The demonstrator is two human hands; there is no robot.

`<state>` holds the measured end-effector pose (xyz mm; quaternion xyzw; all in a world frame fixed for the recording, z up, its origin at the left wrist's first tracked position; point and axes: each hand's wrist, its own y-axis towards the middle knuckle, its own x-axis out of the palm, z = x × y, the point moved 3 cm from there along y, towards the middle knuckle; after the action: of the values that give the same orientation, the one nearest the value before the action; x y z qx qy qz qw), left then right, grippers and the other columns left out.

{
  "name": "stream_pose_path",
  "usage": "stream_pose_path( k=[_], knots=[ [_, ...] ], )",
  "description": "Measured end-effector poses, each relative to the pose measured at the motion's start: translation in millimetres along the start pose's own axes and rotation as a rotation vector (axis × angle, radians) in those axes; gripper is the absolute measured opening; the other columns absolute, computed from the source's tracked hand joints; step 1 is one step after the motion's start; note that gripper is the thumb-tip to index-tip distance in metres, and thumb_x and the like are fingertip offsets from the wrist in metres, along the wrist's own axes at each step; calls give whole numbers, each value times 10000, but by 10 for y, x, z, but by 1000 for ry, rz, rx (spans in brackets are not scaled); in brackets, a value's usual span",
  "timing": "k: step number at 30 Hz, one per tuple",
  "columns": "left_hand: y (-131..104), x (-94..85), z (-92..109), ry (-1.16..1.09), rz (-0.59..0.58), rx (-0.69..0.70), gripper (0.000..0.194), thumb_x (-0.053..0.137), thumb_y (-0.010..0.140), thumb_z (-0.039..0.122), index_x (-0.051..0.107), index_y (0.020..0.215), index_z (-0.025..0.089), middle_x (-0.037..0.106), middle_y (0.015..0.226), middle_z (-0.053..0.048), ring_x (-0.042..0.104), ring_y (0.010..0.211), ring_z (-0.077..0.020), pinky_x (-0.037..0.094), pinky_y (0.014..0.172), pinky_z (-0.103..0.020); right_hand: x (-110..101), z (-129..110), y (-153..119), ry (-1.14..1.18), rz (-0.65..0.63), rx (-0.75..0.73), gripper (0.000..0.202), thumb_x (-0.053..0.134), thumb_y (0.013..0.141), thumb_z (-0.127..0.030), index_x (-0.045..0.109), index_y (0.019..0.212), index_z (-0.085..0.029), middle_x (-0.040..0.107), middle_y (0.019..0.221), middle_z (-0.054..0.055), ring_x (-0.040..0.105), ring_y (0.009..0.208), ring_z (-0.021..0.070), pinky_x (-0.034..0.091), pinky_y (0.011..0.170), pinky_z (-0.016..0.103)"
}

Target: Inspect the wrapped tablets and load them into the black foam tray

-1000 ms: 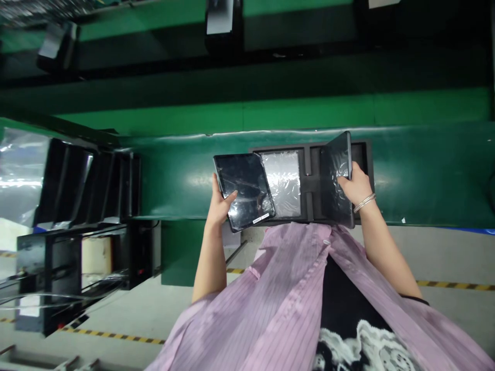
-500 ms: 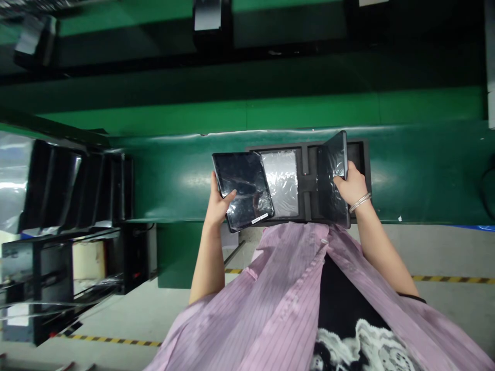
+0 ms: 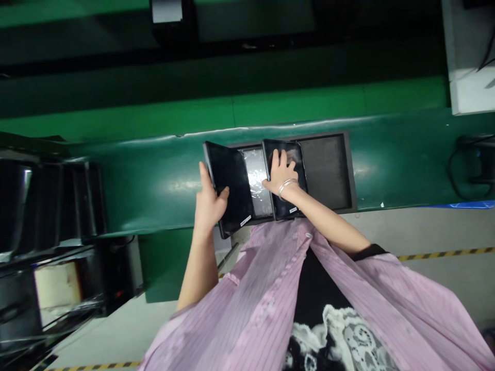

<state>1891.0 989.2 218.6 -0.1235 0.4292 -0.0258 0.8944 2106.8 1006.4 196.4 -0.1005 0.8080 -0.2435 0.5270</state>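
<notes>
My left hand (image 3: pixel 211 203) grips a dark tablet (image 3: pixel 234 190) by its left edge, thumb on the screen side. That tablet is tilted over the left end of a black tray (image 3: pixel 351 172), with a small white label at its lower corner. My right hand (image 3: pixel 284 175) lies with fingers spread on the screen of a second tablet (image 3: pixel 288 201), its thumb by the left edge. This one sits over the middle of the tray and hides the divider there. Between both tablets shows a shiny, film-covered silver surface (image 3: pixel 260 180).
The tray rests on a long green bench (image 3: pixel 154 180). At the left, a rack holds several dark upright panels (image 3: pixel 71 203). A black device with a cable (image 3: pixel 474 165) stands at the right, and a white box (image 3: pixel 472 95) behind it. A raised dark ledge runs along the back.
My right hand has moved left with its tablet, from the tray's right side to its middle, laid it flatter and spread its fingers on it. The left tablet has tilted more steeply. The view has shifted right.
</notes>
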Motion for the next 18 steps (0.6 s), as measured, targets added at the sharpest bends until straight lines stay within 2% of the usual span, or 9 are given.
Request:
stream_pose_path(
  k=[2, 4, 11, 13, 15, 18],
  knots=[
    [-48, 17, 208, 87, -19, 10, 932, 554, 787, 283, 62, 1561, 119, 712, 992, -140, 646, 705, -233, 542, 808, -414, 77, -54, 37, -29, 12, 3, 1049, 689, 787, -403, 54, 1563, -95, 56, 1614, 177, 328, 1313, 472, 499, 976, 546],
    [-62, 67, 314, 93, -23, 47, 914, 530, 791, 275, 64, 1559, 102, 715, 951, -140, 627, 662, -229, 535, 797, -406, 115, -58, 58, -34, 32, 5, 1042, 697, 788, -392, 70, 1562, -85, 70, 1607, 196, 328, 1309, 473, 492, 982, 551],
    [-8, 202, 198, -161, 51, 166, 895, 594, 770, 252, 178, 1555, 139, 711, 999, -107, 655, 799, -267, 476, 975, -441, 101, -8, 63, 45, 59, -31, 1050, 717, 763, -373, 107, 1554, -48, 86, 1593, 231, 308, 1282, 511, 464, 964, 633],
    [-12, 210, 192, -193, 58, 166, 891, 614, 768, 252, 200, 1553, 161, 706, 1055, -103, 660, 836, -270, 469, 996, -439, 93, 10, 64, 59, 58, -38, 1043, 714, 760, -369, 115, 1554, -55, 91, 1594, 224, 319, 1274, 501, 451, 968, 651],
    [-26, 218, 219, -211, 50, 155, 891, 624, 773, 262, 202, 1555, 192, 667, 1203, -102, 661, 927, -284, 458, 1025, -440, 87, 25, 68, 72, 51, -45, 1044, 712, 756, -378, 117, 1554, -63, 91, 1595, 218, 333, 1264, 492, 443, 971, 661],
    [-44, 225, 272, -236, 38, 122, 881, 632, 780, 288, 212, 1553, 238, 526, 1430, -74, 598, 1145, -338, 413, 1094, -471, 58, 39, 64, 86, 42, -48, 1054, 711, 742, -397, 123, 1556, -78, 106, 1596, 206, 337, 1266, 502, 441, 972, 661]
  ],
)
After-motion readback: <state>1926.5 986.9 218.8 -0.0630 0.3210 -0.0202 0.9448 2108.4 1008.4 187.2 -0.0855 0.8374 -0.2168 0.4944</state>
